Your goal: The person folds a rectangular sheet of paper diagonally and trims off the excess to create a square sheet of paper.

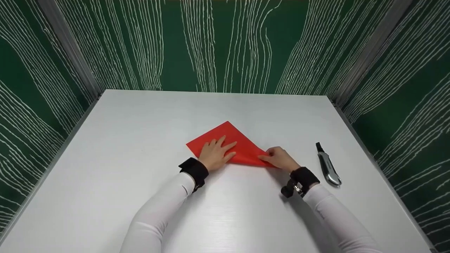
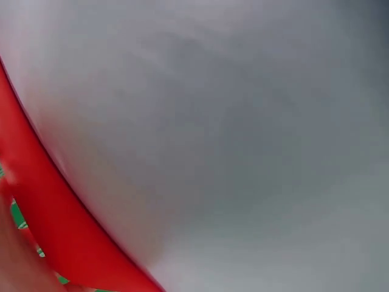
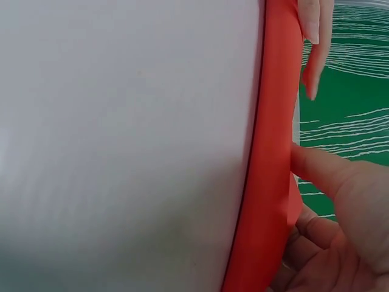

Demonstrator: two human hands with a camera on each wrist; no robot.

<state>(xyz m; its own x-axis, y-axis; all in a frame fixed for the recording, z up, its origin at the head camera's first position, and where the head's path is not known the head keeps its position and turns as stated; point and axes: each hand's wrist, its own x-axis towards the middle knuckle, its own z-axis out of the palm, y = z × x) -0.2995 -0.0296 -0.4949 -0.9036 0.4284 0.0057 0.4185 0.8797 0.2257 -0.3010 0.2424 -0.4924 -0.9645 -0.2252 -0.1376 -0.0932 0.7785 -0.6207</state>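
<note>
A folded sheet of red paper (image 1: 242, 144) lies on the white table in the middle of the head view. On its left part rests my left hand (image 1: 215, 154), fingers spread and pressing it flat. At the paper's right corner, my right hand (image 1: 282, 159) pinches the edge, thumb on the near side. The right wrist view has the red paper (image 3: 267, 140) as a long strip, with the thumb and curled fingers of my right hand (image 3: 358, 225) at its edge. Only a blurred part of my left hand (image 2: 18, 261) appears in the left wrist view.
A grey and black utility knife (image 1: 328, 167) lies on the table to the right of my right hand. The white table (image 1: 140, 116) is bounded by green walls (image 1: 232, 45) with white wavy lines at the back and both sides.
</note>
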